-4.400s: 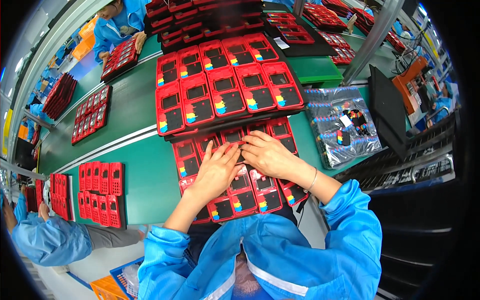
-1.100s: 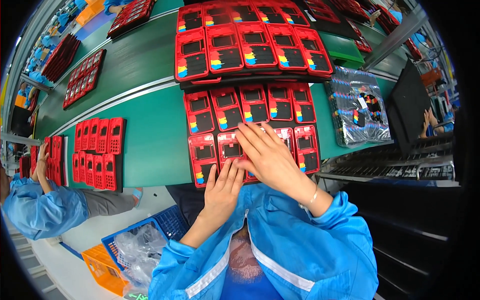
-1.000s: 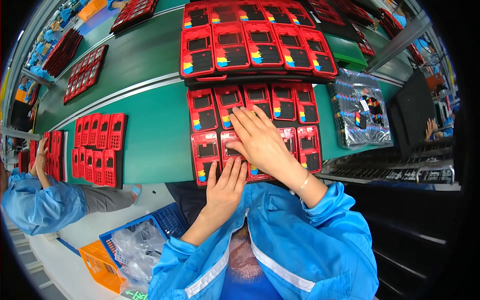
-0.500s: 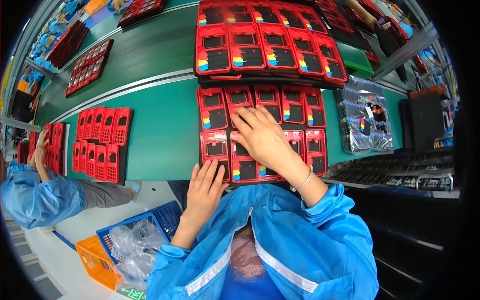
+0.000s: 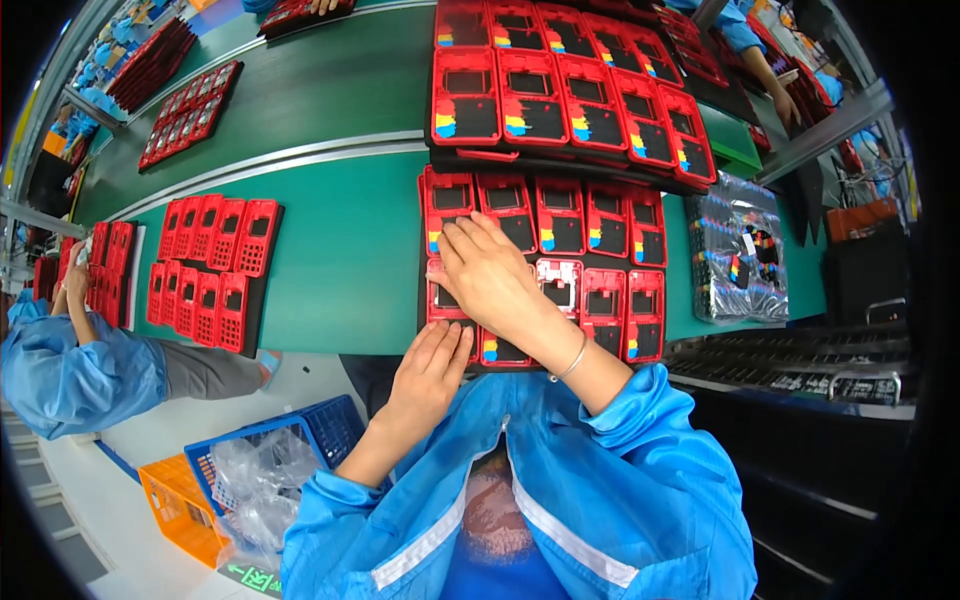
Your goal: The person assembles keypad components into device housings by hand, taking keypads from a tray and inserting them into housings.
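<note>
A black foam tray holds two rows of red phone-like housings (image 5: 606, 218), each with a rectangular window and blue-yellow-red printing on a black panel. My right hand (image 5: 490, 280) reaches across the tray's left side. Its extended fingers lie over the upper-left housings, and the palm hides part of the front row. My left hand (image 5: 430, 375) rests its fingers, stretched side by side, on the lower end of the front-left housing (image 5: 450, 309). Neither hand visibly grips anything; what lies under the right fingertips is hidden.
Stacked trays of similar housings (image 5: 535, 85) stand just behind. A clear plastic-wrapped pack (image 5: 740, 250) lies at right. Further left on the green table (image 5: 345, 250) sits another tray of red housings (image 5: 232, 235). A co-worker (image 5: 90, 370) handles parts at far left; blue (image 5: 335, 425) and orange crates (image 5: 178, 505) stand below.
My right hand has moved left over the tray, uncovering housings near its middle. My left hand stays at the front-left housing. The whole view has shifted slightly.
</note>
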### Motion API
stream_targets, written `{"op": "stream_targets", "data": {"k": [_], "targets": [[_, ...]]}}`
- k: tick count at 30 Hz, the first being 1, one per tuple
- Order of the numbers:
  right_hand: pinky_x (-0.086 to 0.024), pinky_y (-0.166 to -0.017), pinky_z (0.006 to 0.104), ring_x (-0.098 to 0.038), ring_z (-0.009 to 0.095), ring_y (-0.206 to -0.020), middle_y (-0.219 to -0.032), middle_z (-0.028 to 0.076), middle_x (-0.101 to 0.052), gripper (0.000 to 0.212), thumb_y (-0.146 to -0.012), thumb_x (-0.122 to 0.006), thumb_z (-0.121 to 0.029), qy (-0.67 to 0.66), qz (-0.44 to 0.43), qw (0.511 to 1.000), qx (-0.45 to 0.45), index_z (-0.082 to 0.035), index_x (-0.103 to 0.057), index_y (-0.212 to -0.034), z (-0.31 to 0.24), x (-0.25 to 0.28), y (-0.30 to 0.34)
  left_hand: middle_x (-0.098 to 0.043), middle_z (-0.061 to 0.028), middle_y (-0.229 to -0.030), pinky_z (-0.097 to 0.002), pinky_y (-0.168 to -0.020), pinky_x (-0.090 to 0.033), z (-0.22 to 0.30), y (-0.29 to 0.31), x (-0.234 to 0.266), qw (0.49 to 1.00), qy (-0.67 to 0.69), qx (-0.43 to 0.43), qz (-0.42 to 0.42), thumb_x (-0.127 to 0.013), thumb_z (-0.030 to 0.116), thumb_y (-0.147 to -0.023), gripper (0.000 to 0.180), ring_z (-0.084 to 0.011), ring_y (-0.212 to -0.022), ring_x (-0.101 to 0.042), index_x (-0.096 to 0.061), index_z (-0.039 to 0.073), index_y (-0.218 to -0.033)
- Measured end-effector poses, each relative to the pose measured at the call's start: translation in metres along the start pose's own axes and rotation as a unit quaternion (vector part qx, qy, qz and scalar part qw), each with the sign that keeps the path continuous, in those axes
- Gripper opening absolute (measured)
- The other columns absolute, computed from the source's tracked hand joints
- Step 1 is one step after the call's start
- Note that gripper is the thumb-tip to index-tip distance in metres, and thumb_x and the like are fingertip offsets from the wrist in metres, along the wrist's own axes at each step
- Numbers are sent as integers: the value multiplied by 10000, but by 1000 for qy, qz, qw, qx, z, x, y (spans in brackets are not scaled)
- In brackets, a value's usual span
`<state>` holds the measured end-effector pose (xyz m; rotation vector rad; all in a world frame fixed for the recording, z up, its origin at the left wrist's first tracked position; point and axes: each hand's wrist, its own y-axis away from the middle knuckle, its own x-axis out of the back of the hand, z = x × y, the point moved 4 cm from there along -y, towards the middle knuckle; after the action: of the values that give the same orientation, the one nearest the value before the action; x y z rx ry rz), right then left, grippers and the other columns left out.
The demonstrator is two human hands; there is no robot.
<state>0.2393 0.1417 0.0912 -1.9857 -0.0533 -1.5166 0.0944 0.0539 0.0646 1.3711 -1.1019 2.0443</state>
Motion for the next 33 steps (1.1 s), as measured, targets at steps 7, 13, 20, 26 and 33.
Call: {"op": "stream_targets", "data": {"k": [7,13,20,26,33], "targets": [[-460,-1112,451,-623,345,-1206,-1204,190,-681,401,-951,-688,-293,-28,-45,999,-9,68,-701,-1125,1,-5,-15,-600,-240,-1331,-477,-1147,-446,8,-1,-5,1000,-22,13,-2,-597,102,-832,541,-367,-1287,-561,-610,-90,-1337],[-454,-1119,456,-609,357,-1246,-1265,201,-673,440,-961,-681,-302,-5,-80,997,-12,79,-692,-1180,-3,-3,-13,-641,-230,-1301,-465,-1119,-473,6,-4,0,999,-42,4,-12,-612,102,-824,513,-361,-1260,-594,-643,-86,-1300],[-415,-1156,485,-591,341,-1284,-1304,170,-667,382,-976,-674,-297,-67,-63,996,14,-1,-713,-1214,4,18,-4,-686,-188,-1245,-454,-1061,-519,-5,0,-2,999,16,-2,49,-638,98,-803,449,-326,-1195,-644,-700,-60,-1218],[-423,-1161,499,-586,336,-1313,-1343,152,-658,334,-948,-724,-237,-150,-30,988,-19,-38,-725,-1216,2,56,17,-665,-171,-1267,-434,-1071,-500,3,-6,1,999,-31,2,26,-612,131,-833,453,-308,-1201,-627,-689,-45,-1243],[-471,-1115,507,-630,327,-1244,-1255,139,-692,292,-871,-787,-169,-207,-39,977,-25,-40,-753,-1131,-2,66,51,-662,-145,-1255,-416,-1041,-503,-4,-2,-4,999,-24,-14,39,-620,106,-824,449,-288,-1190,-623,-690,-33,-1246]]}}
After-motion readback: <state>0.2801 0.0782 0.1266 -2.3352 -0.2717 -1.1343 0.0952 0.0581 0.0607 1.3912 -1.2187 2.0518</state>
